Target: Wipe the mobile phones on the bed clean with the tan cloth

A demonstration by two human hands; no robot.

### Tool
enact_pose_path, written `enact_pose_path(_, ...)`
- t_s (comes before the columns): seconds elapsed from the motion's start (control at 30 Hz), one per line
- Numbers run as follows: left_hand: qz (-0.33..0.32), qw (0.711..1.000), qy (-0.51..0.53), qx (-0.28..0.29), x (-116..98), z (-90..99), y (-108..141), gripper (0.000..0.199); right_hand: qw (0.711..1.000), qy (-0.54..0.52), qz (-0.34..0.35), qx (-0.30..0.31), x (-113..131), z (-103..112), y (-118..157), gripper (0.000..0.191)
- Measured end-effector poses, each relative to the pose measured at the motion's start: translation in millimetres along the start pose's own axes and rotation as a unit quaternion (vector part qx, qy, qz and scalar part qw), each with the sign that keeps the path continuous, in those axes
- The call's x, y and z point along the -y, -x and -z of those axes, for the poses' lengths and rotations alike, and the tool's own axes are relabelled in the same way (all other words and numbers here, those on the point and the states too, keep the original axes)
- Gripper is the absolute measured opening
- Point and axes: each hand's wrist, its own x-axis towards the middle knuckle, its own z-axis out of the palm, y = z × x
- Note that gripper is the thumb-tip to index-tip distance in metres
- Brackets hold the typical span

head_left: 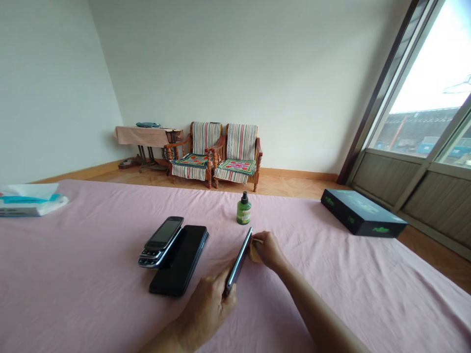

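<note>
My left hand (210, 304) grips the lower end of a smartphone (240, 262), which is tilted up on its edge so that its thin side faces me. My right hand (270, 251) is closed on a small yellowish cloth (255, 251) and holds it against the phone's right-hand face near the top. To the left, a black smartphone (182, 262) lies on the pink sheet (103, 274). A slider phone (164, 238) with keys at its lower end rests partly on top of it. Just beyond my hands stands a green spray bottle (243, 211) with a black top.
A black box (362, 213) with green print sits at the right. At the far left is a pack of tissues (33, 201). Two wooden armchairs (215, 154) and a cloth-covered sewing table (147, 136) stand along the wall, and a window (423, 108) is at the right.
</note>
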Motion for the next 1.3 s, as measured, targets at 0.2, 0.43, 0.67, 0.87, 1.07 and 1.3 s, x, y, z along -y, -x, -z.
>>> enact_pose_path(0.2,0.009,1.000,0.026,0.007,-1,0.9,-3,0.036,0.995,0.001,0.031,-0.093,13,7,4,0.031)
enact_pose_path(0.43,0.015,0.999,0.047,0.005,1,-1.2,-3,0.042,0.985,-0.041,0.166,-0.025,40,5,30,0.028)
enact_pose_path(0.67,0.008,0.997,0.082,-0.002,0,-2.0,-2,0.029,0.971,-0.028,0.235,0.042,71,2,87,0.030)
enact_pose_path(0.87,-0.001,0.998,0.064,-0.012,2,-3.8,-2,0.038,0.969,-0.020,0.241,0.050,59,5,75,0.032)
enact_pose_path(1.07,-0.011,0.998,0.055,-0.001,1,-2.0,-3,0.054,0.985,0.017,0.170,-0.023,34,12,26,0.029)
enact_pose_path(1.3,0.007,0.999,0.037,0.008,2,-2.1,-2,0.041,0.984,0.084,0.155,-0.019,29,17,5,0.033)
